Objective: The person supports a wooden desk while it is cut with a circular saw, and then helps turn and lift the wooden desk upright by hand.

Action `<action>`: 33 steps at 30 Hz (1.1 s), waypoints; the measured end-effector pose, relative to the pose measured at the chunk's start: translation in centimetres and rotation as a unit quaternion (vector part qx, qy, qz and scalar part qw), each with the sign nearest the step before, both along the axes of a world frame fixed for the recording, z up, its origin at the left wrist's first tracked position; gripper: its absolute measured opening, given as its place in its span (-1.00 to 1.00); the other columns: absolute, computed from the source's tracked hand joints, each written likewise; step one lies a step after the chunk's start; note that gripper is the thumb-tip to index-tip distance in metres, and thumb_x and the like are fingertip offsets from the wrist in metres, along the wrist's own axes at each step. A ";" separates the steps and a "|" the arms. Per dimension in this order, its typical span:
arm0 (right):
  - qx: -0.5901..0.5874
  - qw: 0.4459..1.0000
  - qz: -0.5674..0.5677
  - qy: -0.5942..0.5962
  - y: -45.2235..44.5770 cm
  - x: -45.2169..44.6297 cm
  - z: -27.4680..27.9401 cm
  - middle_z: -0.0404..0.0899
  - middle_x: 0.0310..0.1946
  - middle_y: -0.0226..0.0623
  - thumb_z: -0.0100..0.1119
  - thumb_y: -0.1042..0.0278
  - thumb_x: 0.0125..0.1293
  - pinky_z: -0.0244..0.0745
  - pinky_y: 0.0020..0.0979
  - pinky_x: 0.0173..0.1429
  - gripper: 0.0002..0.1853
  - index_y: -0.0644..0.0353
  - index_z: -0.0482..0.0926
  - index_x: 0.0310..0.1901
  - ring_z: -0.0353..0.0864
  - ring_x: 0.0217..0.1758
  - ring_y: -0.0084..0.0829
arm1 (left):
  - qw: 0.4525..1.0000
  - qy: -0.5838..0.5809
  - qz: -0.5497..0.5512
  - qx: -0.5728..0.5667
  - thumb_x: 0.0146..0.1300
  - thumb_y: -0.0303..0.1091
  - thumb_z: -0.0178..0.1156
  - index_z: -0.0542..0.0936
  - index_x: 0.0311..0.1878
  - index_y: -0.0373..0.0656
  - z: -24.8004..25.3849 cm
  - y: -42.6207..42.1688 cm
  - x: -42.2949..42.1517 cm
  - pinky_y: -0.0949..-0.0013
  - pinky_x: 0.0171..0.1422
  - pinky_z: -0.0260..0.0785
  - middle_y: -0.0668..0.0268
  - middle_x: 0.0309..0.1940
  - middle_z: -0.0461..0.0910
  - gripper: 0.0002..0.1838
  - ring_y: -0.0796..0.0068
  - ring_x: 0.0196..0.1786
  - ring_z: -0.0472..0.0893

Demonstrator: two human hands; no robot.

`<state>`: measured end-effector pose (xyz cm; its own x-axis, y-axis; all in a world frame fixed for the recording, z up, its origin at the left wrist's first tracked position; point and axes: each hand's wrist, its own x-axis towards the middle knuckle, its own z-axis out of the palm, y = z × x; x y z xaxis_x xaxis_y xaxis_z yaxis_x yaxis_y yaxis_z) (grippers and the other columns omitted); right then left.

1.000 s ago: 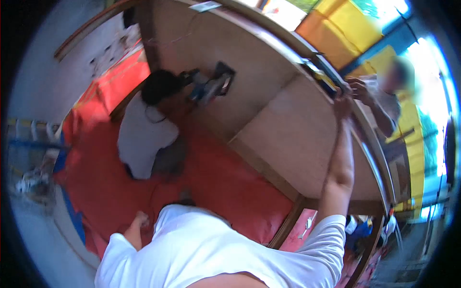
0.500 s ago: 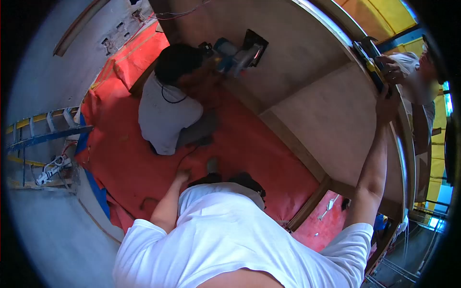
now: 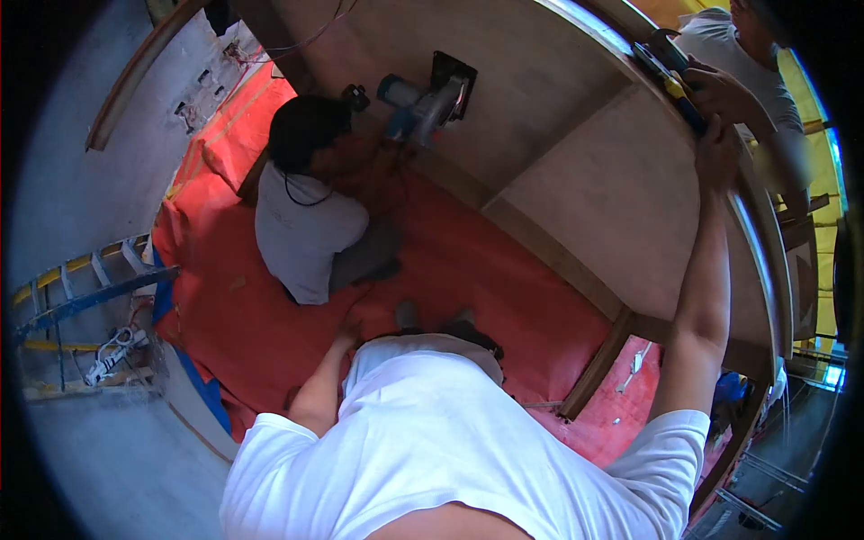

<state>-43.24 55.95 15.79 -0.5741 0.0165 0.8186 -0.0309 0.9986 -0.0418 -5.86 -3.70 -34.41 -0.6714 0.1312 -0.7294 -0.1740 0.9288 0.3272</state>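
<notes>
The right hand (image 3: 716, 151) is at right, beside a yellow-black tool (image 3: 674, 87); the left hand (image 3: 346, 336) hangs left. I cannot tell either's grip.

Here the only camera sits on the person's head, facing forward and steeply down, so the white shirt (image 3: 432, 405) looms close below, the red floor covering (image 3: 513, 297) farther off.

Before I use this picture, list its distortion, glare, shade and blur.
Head view: wide-angle distortion, black corners, the long shiny strip atop the brown flat panel appearing bowed; head view: glare along that strip; head view: dimness over the crouching grey-shirted person and the bare right hand; head view: soft blur over the upper-right pale-shirted person's arm.
</notes>
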 end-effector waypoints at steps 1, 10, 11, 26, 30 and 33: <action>-0.007 1.000 0.010 0.000 -0.5 0.0 0.2 0.58 -0.15 0.09 -0.15 0.01 0.39 0.40 -0.07 0.02 -0.54 0.24 0.60 -0.09 0.54 -0.04 0.07 | 1.000 -0.015 0.024 -0.010 0.11 -0.16 0.16 0.51 0.09 -0.17 1.7 0.4 0.0 0.15 0.08 0.41 -0.05 0.01 0.53 -0.52 0.06 0.03 0.55; -0.073 0.972 -0.181 -0.130 -0.2 -0.3 -0.4 0.55 -0.02 0.01 -0.25 -0.14 0.38 0.41 -0.04 0.09 -0.46 0.07 0.55 0.07 0.50 0.04 0.14 | 0.996 -0.064 -0.026 -0.058 0.05 -0.25 0.14 0.59 -0.06 -0.19 1.5 0.5 -0.8 0.13 -0.24 0.48 0.00 -0.33 0.64 -0.63 0.06 -0.30 0.65; -0.047 0.981 -0.150 -0.112 0.2 -0.4 -0.7 0.55 -0.01 0.01 -0.27 -0.16 0.38 0.41 -0.04 0.09 -0.45 0.07 0.54 0.08 0.50 0.04 0.14 | 0.997 -0.023 -0.043 -0.063 0.06 -0.27 0.11 0.61 -0.13 -0.20 1.7 0.6 -0.7 0.12 -0.28 0.47 0.01 -0.37 0.64 -0.67 0.06 -0.33 0.64; -0.015 0.971 -0.181 -0.157 2.7 -1.3 -1.6 0.55 -0.03 0.01 -0.39 -0.21 0.38 0.35 -0.05 0.15 -0.36 0.15 0.55 0.04 0.49 0.07 0.08 | 0.987 0.148 0.025 0.052 0.14 -0.26 0.04 0.64 -0.40 -0.17 -2.6 -0.2 3.1 0.16 -0.36 0.44 0.06 -0.48 0.62 -0.76 0.22 -0.45 0.62; -0.029 0.963 -0.209 -0.169 1.9 -1.5 -1.2 0.56 -0.03 0.01 -0.41 -0.23 0.37 0.34 -0.05 0.16 -0.34 0.14 0.56 0.02 0.49 0.07 0.08 | 0.959 0.191 -0.207 0.005 0.13 -0.26 0.04 0.65 -0.34 -0.13 -4.1 -1.4 3.4 0.14 -0.31 0.45 0.06 -0.43 0.62 -0.76 0.18 -0.41 0.62; -0.042 0.967 -0.196 -0.155 1.6 -1.4 -1.1 0.57 -0.03 -0.04 -0.40 -0.24 0.36 0.34 -0.06 0.17 -0.35 0.10 0.57 0.01 0.50 0.07 0.05 | 0.988 0.119 -0.101 -0.003 0.09 -0.29 0.05 0.66 -0.35 -0.15 -4.5 -1.1 3.1 0.15 -0.35 0.45 0.10 -0.37 0.63 -0.77 0.18 -0.45 0.62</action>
<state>-44.62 57.58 14.67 -0.7276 0.3416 0.5949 0.3760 0.9239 -0.0706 -2.77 -4.76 -38.91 -0.7851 0.2760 -0.5544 0.0961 0.9387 0.3311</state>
